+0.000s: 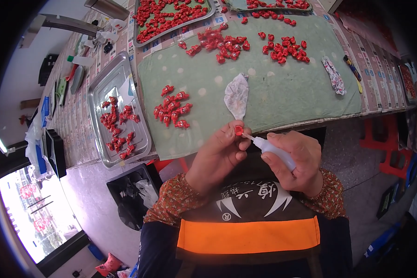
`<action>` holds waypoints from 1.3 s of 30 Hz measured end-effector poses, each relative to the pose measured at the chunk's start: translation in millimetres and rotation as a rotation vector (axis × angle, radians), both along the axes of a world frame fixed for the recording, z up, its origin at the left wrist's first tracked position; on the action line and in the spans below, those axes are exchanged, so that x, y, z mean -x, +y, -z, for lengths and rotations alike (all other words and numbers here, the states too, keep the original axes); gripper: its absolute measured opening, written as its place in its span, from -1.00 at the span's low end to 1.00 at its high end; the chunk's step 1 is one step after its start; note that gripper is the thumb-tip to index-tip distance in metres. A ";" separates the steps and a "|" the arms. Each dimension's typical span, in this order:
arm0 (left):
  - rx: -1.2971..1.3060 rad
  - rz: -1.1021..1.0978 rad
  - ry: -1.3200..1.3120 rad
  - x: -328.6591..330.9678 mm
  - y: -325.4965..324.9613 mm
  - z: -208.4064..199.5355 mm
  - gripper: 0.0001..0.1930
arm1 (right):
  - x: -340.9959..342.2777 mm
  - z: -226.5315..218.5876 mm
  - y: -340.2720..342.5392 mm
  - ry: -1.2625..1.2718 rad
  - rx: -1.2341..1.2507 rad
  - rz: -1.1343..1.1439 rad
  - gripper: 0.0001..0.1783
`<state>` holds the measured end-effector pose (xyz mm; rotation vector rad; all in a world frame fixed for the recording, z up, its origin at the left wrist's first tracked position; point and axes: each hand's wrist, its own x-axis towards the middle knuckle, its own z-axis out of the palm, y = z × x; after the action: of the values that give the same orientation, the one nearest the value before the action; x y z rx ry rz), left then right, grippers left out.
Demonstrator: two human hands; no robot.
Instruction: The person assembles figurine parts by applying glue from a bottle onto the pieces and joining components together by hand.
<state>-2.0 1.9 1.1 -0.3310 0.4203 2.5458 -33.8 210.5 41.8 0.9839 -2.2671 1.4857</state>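
Note:
My left hand [216,155] pinches a small red piece [238,130] between thumb and fingers, just in front of the table's near edge. The piece looks hollow, with its opening turned up. In my right hand [302,156] is a white squeeze bottle [277,153], tilted so that its thin nozzle points left at the red piece. The nozzle tip is at or inside the opening; I cannot tell whether it touches. Just beyond my left hand a crumpled whitish cloth [237,96] lies on the green spotted mat [201,76].
Red pieces lie on the mat in a left cluster [172,109], a far-middle heap [222,44] and a far-right group [287,51]. A metal tray [93,95] at the left and a far tray [136,34] hold more. A patterned cloth [333,76] lies right. Below stands a black bin [120,197].

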 end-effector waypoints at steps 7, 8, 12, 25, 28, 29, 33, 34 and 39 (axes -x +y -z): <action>-0.008 -0.009 -0.010 -0.6 0.1 -1.3 -0.80 | 0.5 1.5 -0.3 0.023 -0.005 0.013 -0.63; 0.003 -0.009 -0.012 -0.3 0.1 -2.1 -0.80 | 0.5 1.4 -0.1 0.023 -0.006 0.015 -0.63; 0.023 0.001 0.001 0.5 0.2 -1.7 -0.79 | 0.0 -1.1 1.0 0.037 -0.024 0.029 -0.63; 0.139 -0.009 0.010 -0.8 -0.3 -3.1 -0.80 | -1.2 1.5 -0.4 0.036 -0.030 0.033 -0.60; 0.154 -0.005 0.018 0.3 -0.1 -5.7 -0.82 | -1.8 -2.3 0.8 0.029 -0.063 0.037 -0.60; 0.170 -0.009 0.018 0.4 -0.3 -5.9 -0.82 | -2.1 -2.3 0.7 0.029 -0.063 0.037 -0.60; 0.229 -0.026 0.021 0.4 -0.9 -6.5 -0.82 | -2.6 -3.1 0.8 0.033 -0.063 0.040 -0.59; 0.229 -0.026 0.022 0.8 -0.9 -8.2 -0.82 | -2.7 -3.5 1.1 0.034 -0.071 0.039 -0.59; 0.359 -0.058 0.030 1.3 -1.8 -12.8 -0.83 | -2.9 0.1 0.8 0.054 -0.068 0.033 -0.58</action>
<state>-3.3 0.1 13.9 -0.4407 0.8953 2.5261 -30.9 211.3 41.8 0.9887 -2.2974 1.3607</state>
